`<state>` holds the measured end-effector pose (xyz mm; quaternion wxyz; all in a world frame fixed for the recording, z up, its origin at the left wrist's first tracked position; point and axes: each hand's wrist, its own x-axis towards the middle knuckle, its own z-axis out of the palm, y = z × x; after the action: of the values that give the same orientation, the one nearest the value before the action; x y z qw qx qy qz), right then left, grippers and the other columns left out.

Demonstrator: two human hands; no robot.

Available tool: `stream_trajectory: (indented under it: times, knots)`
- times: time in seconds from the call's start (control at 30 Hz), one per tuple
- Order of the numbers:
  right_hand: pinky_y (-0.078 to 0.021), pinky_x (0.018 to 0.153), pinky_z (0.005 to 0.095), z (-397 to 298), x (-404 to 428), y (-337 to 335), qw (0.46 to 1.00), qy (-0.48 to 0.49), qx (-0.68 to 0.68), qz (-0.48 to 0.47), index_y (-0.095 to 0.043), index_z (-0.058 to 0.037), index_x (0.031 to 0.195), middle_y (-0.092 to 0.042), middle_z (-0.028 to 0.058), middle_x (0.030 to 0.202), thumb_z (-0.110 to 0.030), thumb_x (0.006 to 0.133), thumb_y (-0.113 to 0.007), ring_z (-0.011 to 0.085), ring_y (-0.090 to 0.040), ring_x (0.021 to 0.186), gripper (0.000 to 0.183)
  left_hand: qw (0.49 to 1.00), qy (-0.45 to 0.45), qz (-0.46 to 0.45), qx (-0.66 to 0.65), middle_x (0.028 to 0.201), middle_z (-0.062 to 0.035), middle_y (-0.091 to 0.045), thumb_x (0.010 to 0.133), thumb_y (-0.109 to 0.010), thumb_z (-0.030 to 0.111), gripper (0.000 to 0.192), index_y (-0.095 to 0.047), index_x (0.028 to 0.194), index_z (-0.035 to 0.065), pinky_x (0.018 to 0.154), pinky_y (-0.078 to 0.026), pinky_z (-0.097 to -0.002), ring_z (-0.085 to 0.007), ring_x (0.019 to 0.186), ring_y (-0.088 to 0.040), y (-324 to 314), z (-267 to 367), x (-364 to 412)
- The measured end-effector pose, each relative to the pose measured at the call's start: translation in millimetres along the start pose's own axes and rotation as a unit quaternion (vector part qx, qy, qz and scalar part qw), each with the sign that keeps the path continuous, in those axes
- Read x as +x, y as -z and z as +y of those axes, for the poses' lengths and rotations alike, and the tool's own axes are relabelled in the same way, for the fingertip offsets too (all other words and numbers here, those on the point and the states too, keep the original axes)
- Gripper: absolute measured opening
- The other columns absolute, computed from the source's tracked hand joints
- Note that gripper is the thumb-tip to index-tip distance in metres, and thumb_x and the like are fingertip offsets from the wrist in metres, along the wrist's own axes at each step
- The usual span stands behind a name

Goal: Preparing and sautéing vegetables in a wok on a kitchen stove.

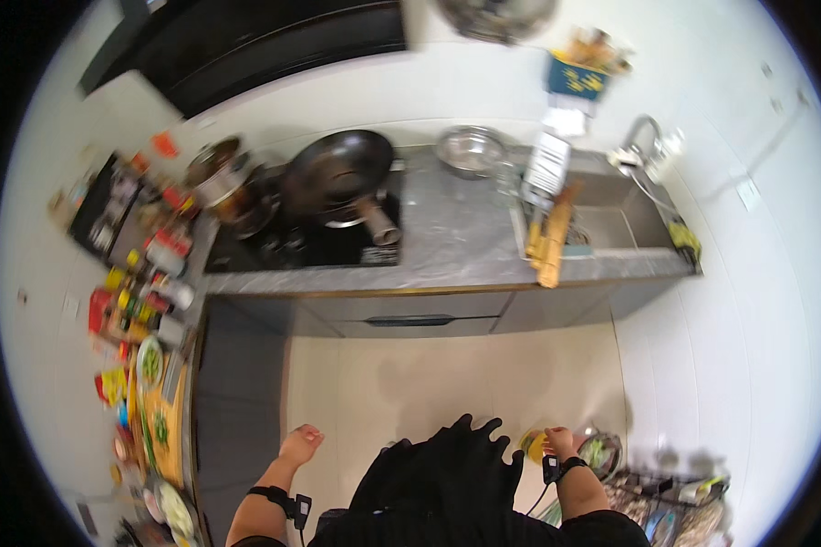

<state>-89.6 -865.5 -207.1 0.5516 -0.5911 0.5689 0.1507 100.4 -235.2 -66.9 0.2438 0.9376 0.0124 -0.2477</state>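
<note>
My left hand (pixel 302 444) hangs over the floor near the dark cabinet front on the left. Its fingers are loosely curled, and nothing shows in them. To the right of my black clothing is my right hand (pixel 559 441), with bent fingers. A yellow round object (pixel 533 446) appears right beside it; whether the hand touches it is unclear. Ahead, a dark wok (pixel 342 167) sits on the black cooktop (pixel 315 256), its handle pointing toward me. A pot (pixel 222 181) stands to its left. A metal basin (pixel 472 152) is on the grey countertop (pixel 445 219).
A bamboo item (pixel 555 236) lies across the left rim of the sink (pixel 616 212). Bottles and packets line the left counter, beside a cutting board (pixel 171 437) with chopped greens and a knife (pixel 173 376). A basket of vegetables (pixel 598 455) and a rack (pixel 657 489) stand low at right.
</note>
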Motion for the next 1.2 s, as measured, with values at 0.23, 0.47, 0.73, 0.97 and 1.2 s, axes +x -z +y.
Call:
stream_trajectory:
  times: [0.23, 0.47, 0.73, 0.97, 1.2]
  knots:
    - [-0.0530, 0.050, 0.0322, -85, -56, -145, 0.957, 0.113, -0.212, -0.163, -0.058, -0.0082, 0.101, -0.063, 0.0072, 0.075, -0.025, 0.079, -0.065, 0.0187, -0.064, 0.061, 0.028, 0.953, 0.092, -0.049, 0.286, 0.086, -0.0078, -0.067, 0.088, -0.051, 0.025, 0.020, -0.062, 0.094, 0.0092, 0.070, -0.052, -0.0362, -0.0235, 0.084, -0.065, -3, -234, -108]
    - [-0.0504, 0.051, 0.0318, -183, -129, -249, 0.801, 0.369, -0.425, -0.203, -0.060, -0.0046, 0.099, -0.064, 0.0094, 0.071, -0.026, 0.077, -0.067, 0.0172, -0.062, 0.055, 0.031, 0.853, 0.444, -0.008, -0.273, 0.086, -0.0016, -0.064, 0.091, -0.050, 0.029, 0.022, -0.058, 0.100, 0.0100, 0.061, -0.050, -0.0349, -0.0162, 0.074, -0.063, -93, -320, -228]
    - [-0.0527, 0.062, 0.0358, -249, -152, -243, 0.834, 0.297, -0.455, -0.097, -0.061, -0.0053, 0.098, -0.066, 0.0128, 0.078, -0.025, 0.072, -0.067, 0.0223, -0.066, 0.067, 0.033, 0.853, 0.406, -0.039, -0.326, 0.099, -0.0083, -0.061, 0.092, -0.050, 0.037, 0.037, -0.053, 0.114, 0.0069, 0.069, -0.046, -0.0400, -0.0221, 0.087, -0.059, -67, -200, -236]
    - [-0.0443, 0.089, 0.0426, -291, -121, -178, 0.867, 0.336, -0.324, 0.177, -0.050, -0.0095, 0.113, -0.051, 0.0167, 0.115, -0.019, 0.075, -0.067, 0.0345, -0.053, 0.105, 0.043, 0.892, 0.362, -0.009, -0.271, 0.074, -0.0078, -0.064, 0.084, -0.058, 0.034, 0.030, -0.061, 0.094, 0.0058, 0.057, -0.047, -0.0389, -0.0229, 0.065, -0.062, -60, -237, -136]
    - [-0.0440, 0.089, 0.0438, -358, -28, -56, 0.860, 0.331, -0.145, 0.359, -0.042, -0.0063, 0.119, -0.048, 0.0240, 0.112, -0.025, 0.075, -0.067, 0.0405, -0.052, 0.102, 0.054, 0.975, 0.093, 0.024, -0.199, 0.076, -0.0009, -0.058, 0.090, -0.056, 0.029, 0.028, -0.059, 0.098, 0.0024, 0.058, -0.043, -0.0260, -0.0124, 0.066, -0.055, 21, -108, 34]
